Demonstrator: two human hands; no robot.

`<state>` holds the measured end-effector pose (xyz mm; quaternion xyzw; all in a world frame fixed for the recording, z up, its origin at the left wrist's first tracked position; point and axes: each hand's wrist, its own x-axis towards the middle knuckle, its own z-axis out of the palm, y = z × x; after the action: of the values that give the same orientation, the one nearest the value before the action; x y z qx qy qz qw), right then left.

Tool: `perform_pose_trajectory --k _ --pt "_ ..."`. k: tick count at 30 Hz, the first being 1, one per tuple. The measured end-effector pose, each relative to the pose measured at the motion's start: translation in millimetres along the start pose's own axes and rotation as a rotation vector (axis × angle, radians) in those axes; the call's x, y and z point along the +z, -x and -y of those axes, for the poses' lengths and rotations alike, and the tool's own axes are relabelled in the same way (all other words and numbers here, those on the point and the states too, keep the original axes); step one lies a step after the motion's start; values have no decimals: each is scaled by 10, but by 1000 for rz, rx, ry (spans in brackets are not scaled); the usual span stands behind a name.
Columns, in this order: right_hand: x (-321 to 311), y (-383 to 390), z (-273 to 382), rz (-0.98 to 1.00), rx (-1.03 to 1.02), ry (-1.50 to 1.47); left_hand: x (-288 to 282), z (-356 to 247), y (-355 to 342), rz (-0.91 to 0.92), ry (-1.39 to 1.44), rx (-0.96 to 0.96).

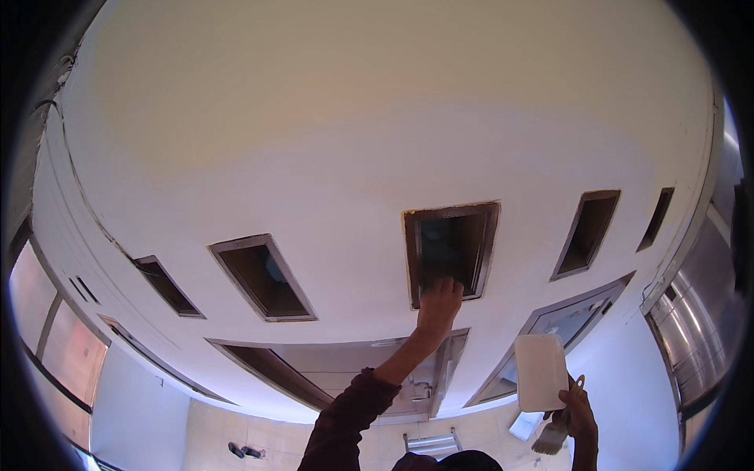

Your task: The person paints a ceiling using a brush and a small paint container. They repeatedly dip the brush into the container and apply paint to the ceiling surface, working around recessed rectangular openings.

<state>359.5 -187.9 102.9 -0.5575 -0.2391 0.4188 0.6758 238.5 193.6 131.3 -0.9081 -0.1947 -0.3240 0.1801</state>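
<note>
My left hand (440, 302) is raised to the lower edge of the middle dark-framed wall opening (452, 210), its fingers curled; what they hold, if anything, is hidden. The inside of that opening is dark, with a faint bluish patch. At the lower right my right hand (580, 414) grips a white rectangular container (538, 370) together with a paintbrush (554, 436), whose bristles point downward.
More narrow openings (263, 279) line the white and cream wall (330, 157), above doors (275, 353). Dark footwear (243, 450) and a metal ladder-like object (432, 442) are on the tiled floor (212, 432). Cables run along the left edge; metal-framed panels flank both sides.
</note>
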Motion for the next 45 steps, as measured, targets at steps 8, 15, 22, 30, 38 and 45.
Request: perform_pose_trajectory --k 8,15,22,30,38,45 --pt "90 -110 -66 -18 -28 41 3 6 0 -16 -16 -23" --pt "236 -65 -66 -36 -47 5 155 50 13 31 -9 13" --pt "318 -56 -70 -75 -57 -39 37 71 -29 50 18 22" --pt "282 7 -62 -69 -3 -29 61 104 -26 59 47 16" --pt "228 -20 -63 -97 25 -36 46 98 -10 65 59 14" --pt "104 -63 -115 -104 26 -8 94 126 2 78 29 25"
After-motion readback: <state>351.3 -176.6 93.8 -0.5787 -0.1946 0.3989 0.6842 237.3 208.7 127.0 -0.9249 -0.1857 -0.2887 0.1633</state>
